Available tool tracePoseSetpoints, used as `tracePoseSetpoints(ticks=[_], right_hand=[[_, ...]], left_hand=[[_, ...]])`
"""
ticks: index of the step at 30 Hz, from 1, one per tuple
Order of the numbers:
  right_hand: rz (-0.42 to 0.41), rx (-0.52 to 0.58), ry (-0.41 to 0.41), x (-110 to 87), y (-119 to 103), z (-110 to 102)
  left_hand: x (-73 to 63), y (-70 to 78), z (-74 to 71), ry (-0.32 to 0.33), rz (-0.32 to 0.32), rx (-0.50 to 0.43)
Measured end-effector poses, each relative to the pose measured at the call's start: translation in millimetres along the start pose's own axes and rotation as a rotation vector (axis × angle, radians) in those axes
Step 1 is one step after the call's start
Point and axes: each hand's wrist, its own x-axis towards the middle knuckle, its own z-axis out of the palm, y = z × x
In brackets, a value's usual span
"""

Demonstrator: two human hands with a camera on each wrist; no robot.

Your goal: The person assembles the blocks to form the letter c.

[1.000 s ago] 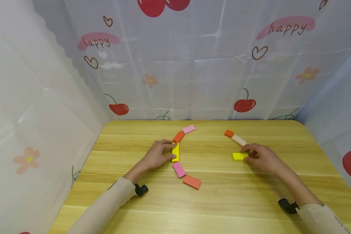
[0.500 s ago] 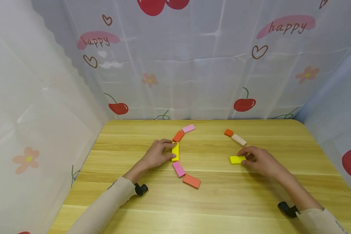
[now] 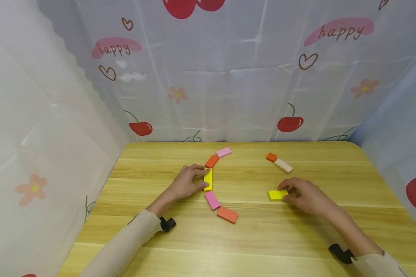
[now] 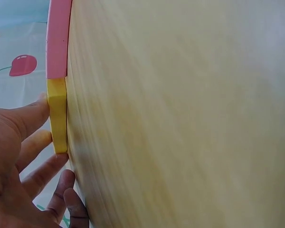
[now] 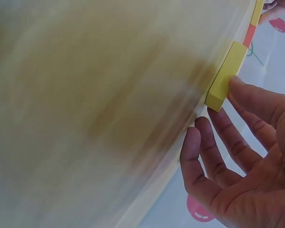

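The left hand (image 3: pixel 187 182) is partly open, its fingers spread apart, with thumb and forefinger holding the left yellow block (image 3: pixel 208 177), which lies flat on the wood-grain table (image 3: pixel 249 246) with its length running away from the person. The block is the middle piece of a curved row of five: beyond it come a red-orange block (image 3: pixel 212 161) and a light pink block (image 3: pixel 223 152); on the near side, a deeper pink block (image 3: pixel 212 200) and a coral block (image 3: pixel 227 214). The left wrist view shows pink meeting yellow end to end. The right hand (image 3: pixel 306 195) is also partly open and pinches one end of the right yellow block (image 3: pixel 275 195) between thumb and finger; its remaining fingers are loosely bent. This block is level, its length running crosswise, well apart from the row; whether it bears fully on the table cannot be told. Beyond the right hand, an orange block (image 3: pixel 271 157) and a pale wooden block (image 3: pixel 283 166) lie end to end at a slant. A printed curtain (image 3: pixel 228 92) stands behind the table.
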Motion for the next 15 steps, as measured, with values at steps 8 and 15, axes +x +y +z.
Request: tracePoseSetpoints(ticks=[8, 15], right_hand=[[-0.003, -0.027, -0.016, -3.2, -9, 3], [-0.011, -0.035, -0.03, -5.5, -14, 7]], left_hand=[[-0.2, -1.0, 0.0, -0.004, 0.004, 0.003], [0.0, -1.7, 0.1, -0.001, 0.01, 0.002]])
